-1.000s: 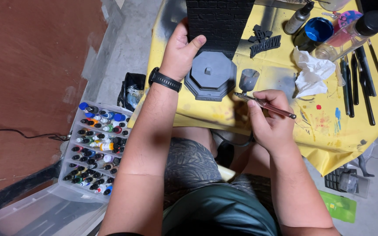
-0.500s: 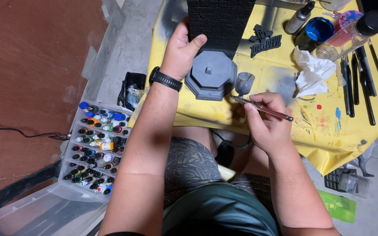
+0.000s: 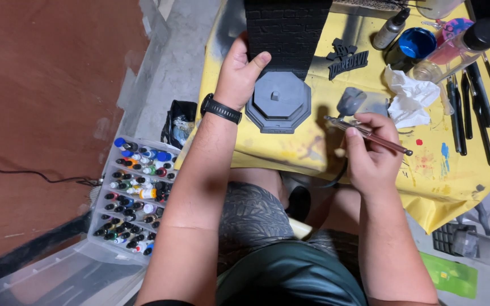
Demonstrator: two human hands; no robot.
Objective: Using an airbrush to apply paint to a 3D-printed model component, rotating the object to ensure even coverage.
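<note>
Grey and octagonal, the stepped plastic base (image 3: 278, 102) sits on the yellow-covered bench (image 3: 324, 153), joined to a dark brick-textured tower (image 3: 286, 31) that rises beyond it. The left hand (image 3: 239, 71), a black watch (image 3: 221, 109) at its wrist, grips the tower's near corner just beside the base, thumb pressed on the brick face. To the right of the base, the right hand (image 3: 371, 150) is closed around a slim metal airbrush (image 3: 367, 135), its grey cup (image 3: 350, 101) pointing towards the base. Further right lie crumpled white tissue (image 3: 406, 93), a blue-lidded jar (image 3: 417, 42) and black tools (image 3: 472, 107). Left of the base, on the floor, stands a clear tray of paint bottles (image 3: 134, 195).
</note>
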